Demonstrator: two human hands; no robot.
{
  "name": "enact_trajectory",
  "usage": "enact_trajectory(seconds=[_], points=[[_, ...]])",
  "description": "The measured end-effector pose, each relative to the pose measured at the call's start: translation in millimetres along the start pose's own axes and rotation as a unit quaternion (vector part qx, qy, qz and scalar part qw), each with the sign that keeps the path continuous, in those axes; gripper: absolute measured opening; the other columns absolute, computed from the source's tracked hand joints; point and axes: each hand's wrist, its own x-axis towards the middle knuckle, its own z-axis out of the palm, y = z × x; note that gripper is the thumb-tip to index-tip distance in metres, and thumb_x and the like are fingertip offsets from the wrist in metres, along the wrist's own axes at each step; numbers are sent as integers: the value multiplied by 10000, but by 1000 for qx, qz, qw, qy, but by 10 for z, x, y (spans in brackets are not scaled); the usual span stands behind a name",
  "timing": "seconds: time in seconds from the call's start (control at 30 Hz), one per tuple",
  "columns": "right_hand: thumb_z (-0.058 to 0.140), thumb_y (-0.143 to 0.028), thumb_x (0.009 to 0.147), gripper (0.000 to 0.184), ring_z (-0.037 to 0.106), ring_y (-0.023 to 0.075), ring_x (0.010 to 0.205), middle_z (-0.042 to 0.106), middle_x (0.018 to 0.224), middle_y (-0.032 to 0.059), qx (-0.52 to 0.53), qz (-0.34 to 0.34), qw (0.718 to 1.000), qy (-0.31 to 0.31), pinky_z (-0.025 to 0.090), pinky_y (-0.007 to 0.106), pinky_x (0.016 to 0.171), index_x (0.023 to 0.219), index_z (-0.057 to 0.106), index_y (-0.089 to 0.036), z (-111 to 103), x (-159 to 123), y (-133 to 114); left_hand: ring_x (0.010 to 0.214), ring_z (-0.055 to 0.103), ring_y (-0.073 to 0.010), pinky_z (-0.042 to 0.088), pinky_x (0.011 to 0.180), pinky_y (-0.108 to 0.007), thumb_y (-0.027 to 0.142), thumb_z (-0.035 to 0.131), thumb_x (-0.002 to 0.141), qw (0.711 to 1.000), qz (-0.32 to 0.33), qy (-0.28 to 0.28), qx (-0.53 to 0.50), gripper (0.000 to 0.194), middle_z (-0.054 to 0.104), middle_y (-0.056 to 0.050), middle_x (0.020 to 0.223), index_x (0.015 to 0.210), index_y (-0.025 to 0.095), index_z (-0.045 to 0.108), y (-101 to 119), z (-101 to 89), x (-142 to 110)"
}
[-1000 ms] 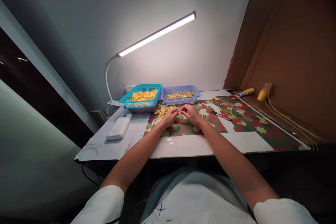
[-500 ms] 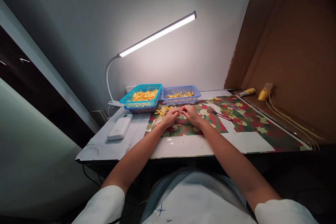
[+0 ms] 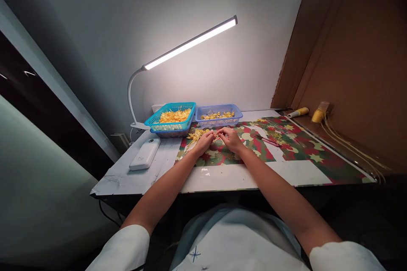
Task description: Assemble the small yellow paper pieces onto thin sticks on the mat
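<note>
My left hand (image 3: 205, 142) and my right hand (image 3: 230, 139) meet fingertip to fingertip over the camouflage-patterned sheet on the table. Both are closed in a pinch around a thin yellowish strand, too small to make out well. Just left of my left hand lies a bundle of yellow stems with petal-like heads (image 3: 194, 136). Behind the hands stand a turquoise basket (image 3: 152, 123) heaped with yellow-orange pieces and a purple-blue basket (image 3: 235, 121) holding yellow pieces. To the right of my right hand rests a slim red and black tool (image 3: 269, 140).
A lit desk lamp (image 3: 190, 43) leans over the table. The white power bank (image 3: 145, 154) lies on the left. Yellow thread scraps (image 3: 280, 137) are scattered on the patterned sheet (image 3: 337, 169). At right are a cardboard panel (image 3: 349, 51), a white-yellow tube (image 3: 298, 112) and a yellow spool (image 3: 319, 112) with trailing strands.
My fingers have shifted slightly at the meeting point, and a thin strand shows a little more between them. The view has tilted very slightly; everything else stays in place.
</note>
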Motion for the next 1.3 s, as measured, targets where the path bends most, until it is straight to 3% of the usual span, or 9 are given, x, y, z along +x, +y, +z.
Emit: enact_trajectory(seconds=[0.23,0.37,0.5,0.67,0.8,1.13,1.3], points=[[533,-199,805,123,569,149,708,664,800,37,-18,-20,1000,-9,433,276,650,838,651,-194,-4,-6,-1,553,292,-97,239,526,-235,259,421,700,1000,-16,7,-23,116,329,49,586,632,184,363,45,-2,-13],[544,-205,778,117,563,159,742,651,826,38,-28,-13,999,21,441,291,687,863,624,-195,-9,-10,-16,561,314,-98,261,531,-232,268,422,712,1000,-14,8,-19,103,351,44,604,658,182,400,24,-1,-3],[566,-233,730,92,558,156,726,634,796,24,-6,55,996,70,448,300,694,812,581,-195,-9,-11,-44,546,300,-98,247,519,-233,281,423,714,1000,-23,9,-18,106,340,47,595,672,184,414,-15,-8,19],[637,-323,667,197,604,161,713,650,768,29,100,128,986,41,466,288,642,790,562,-188,57,-1,19,549,312,-102,255,523,-234,295,432,712,1000,-23,10,-11,115,348,48,585,680,185,423,-19,-14,29],[642,-337,662,193,602,158,683,645,735,28,133,124,982,56,466,286,621,746,553,-188,82,11,64,566,323,-109,266,535,-240,280,412,711,1000,-10,3,11,110,361,41,597,658,184,416,8,-12,14],[584,-244,706,65,583,145,671,652,704,10,54,89,993,55,455,281,663,698,610,-185,35,-17,-15,566,315,-107,257,530,-238,291,426,704,1000,-20,-10,3,128,349,40,594,645,177,431,21,-8,2],[556,-222,709,96,603,160,686,678,718,20,47,77,994,57,472,300,692,710,647,-192,54,-20,15,577,318,-108,261,531,-236,299,429,686,1000,-24,-13,-6,126,363,32,624,653,178,438,14,-9,5]])
